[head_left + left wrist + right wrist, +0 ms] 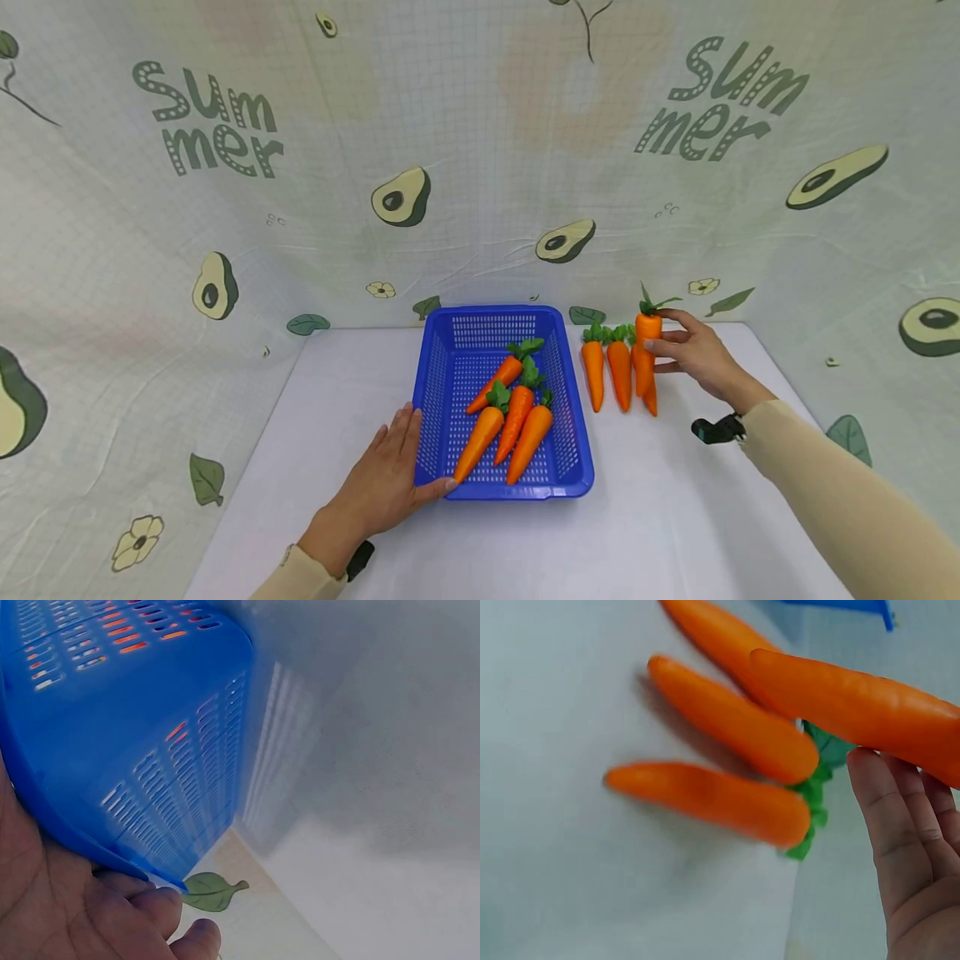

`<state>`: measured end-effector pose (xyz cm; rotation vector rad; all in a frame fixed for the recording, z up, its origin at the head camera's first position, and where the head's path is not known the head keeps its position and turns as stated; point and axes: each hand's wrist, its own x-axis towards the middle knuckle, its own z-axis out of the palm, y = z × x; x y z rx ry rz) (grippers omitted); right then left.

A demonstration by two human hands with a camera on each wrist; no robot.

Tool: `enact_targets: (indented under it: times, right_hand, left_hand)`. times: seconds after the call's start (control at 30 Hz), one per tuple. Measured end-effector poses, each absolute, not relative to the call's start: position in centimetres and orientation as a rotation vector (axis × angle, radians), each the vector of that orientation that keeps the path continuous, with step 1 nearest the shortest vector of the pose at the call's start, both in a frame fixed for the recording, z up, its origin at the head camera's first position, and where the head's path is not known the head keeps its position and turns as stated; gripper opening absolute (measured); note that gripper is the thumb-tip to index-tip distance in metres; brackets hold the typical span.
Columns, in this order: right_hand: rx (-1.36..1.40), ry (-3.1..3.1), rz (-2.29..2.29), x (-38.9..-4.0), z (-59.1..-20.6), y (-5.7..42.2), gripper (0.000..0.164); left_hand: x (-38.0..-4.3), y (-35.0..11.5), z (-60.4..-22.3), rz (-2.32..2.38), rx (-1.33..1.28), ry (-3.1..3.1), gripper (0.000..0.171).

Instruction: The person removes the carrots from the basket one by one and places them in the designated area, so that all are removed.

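My right hand (697, 353) pinches an orange carrot (647, 357) with green leaves and holds it tip down, right of the basket. In the right wrist view the held carrot (862, 705) is lifted above the table, fingers along its side. Three more carrots lie in a row below it, among them a left one (593, 375) and a middle one (619, 375); the held one partly covers the third in the head view. My left hand (382, 479) rests against the left rim of a blue plastic basket (581, 467), fingers straight, thumb on the front corner. Several carrots (480, 437) lie inside it.
A white table (637, 533) carries the basket and carrots. Behind and at the sides hangs a pale cloth (480, 150) printed with avocados and lettering. The basket has slotted walls (172, 780). A dark wrist device (717, 429) sits at my right cuff.
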<state>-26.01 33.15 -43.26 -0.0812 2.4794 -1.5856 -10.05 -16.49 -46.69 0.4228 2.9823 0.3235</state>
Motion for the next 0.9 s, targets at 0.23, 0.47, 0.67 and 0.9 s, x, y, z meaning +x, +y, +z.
enact_targets:
  times: [0.23,0.47,0.67,0.9]
  right_hand:
    - [0.007,2.535,-1.471,-26.3,-45.0,36.2,0.081]
    - [0.105,2.546,-1.393,-26.6,-46.6,38.1,0.081]
    - [0.165,2.512,-1.352,-27.1,-47.8,38.7,0.080]
    - [0.180,2.490,-1.315,-27.2,-47.9,38.4,0.079]
  left_hand:
    - [-10.1,-16.5,-46.8,0.326,0.408,2.969,0.121]
    - [-10.2,-16.4,-46.7,0.337,0.389,2.955,0.122]
    - [-10.2,-16.4,-46.7,0.345,0.386,2.953,0.122]
    - [-10.1,-16.3,-46.7,0.363,0.392,2.953,0.120]
